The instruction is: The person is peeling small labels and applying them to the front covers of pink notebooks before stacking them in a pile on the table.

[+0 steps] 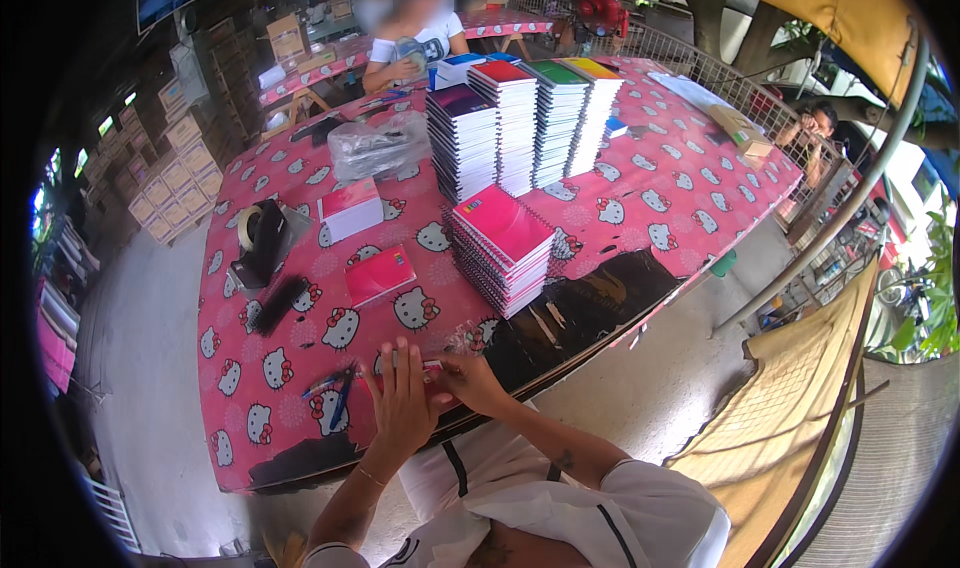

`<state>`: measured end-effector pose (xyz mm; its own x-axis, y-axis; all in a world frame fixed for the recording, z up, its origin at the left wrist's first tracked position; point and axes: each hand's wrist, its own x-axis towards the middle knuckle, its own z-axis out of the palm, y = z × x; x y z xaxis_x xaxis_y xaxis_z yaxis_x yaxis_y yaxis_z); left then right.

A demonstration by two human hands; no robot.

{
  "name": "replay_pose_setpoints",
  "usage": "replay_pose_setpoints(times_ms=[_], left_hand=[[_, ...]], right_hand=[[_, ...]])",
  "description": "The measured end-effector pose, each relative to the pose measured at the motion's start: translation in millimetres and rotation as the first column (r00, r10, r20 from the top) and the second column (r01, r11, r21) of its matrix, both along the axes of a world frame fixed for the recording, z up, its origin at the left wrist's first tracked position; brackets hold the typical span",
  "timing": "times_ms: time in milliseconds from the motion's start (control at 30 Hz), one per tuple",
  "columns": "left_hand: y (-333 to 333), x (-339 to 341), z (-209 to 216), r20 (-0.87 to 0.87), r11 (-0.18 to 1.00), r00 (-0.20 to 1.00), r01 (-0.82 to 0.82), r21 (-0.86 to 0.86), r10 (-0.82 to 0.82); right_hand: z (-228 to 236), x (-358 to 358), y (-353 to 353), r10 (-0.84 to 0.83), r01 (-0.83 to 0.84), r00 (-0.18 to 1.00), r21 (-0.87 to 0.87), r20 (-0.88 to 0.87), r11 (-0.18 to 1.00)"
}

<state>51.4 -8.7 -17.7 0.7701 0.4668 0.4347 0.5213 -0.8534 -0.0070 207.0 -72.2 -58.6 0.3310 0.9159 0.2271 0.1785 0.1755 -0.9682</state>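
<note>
A small pink notebook (434, 378) lies at the table's near edge, mostly hidden by my hands. My left hand (402, 396) rests over it, fingers stretched out and pressing flat. At the notebook's right side, my right hand (472, 382) has its fingers bent together; what they pinch is hidden. Left of my hands are a blue pen (342, 400) and other slim items. Just beyond lies another pink notebook (380, 275). To the right of that rises a stack of pink spiral notebooks (503, 248).
Tall stacks of spiral notebooks (500, 128) stand farther back, beside a clear plastic bag (378, 146). At left are a tape dispenser (262, 243), a black brush (280, 305) and a small notebook stack (350, 208). A person (425, 38) sits across the patterned table (640, 198).
</note>
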Motion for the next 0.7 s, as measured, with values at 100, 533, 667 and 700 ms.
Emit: replay_pose_setpoints(times_ms=[100,533,667,700], left_hand=[[4,-3,-9,0.003,0.995,1.0,0.004,-0.098,-0.004],[46,7,22,0.183,0.962,0.978,0.139,-0.236,-0.097],[45,13,18,0.313,0.952,0.941,0.207,-0.226,-0.13],[48,13,18,0.259,0.943,0.958,0.194,-0.271,-0.123]], right_hand=[[15,-3,-2,-0.015,0.019,0.997,-0.054,0.07,0.998],[4,6,16,-0.096,0.097,0.994,0.015,-0.058,0.995],[-8,11,13,-0.06,0.065,0.99,0.037,-0.125,0.997],[-3,13,13,-0.065,0.067,0.992,0.017,-0.106,0.998]])
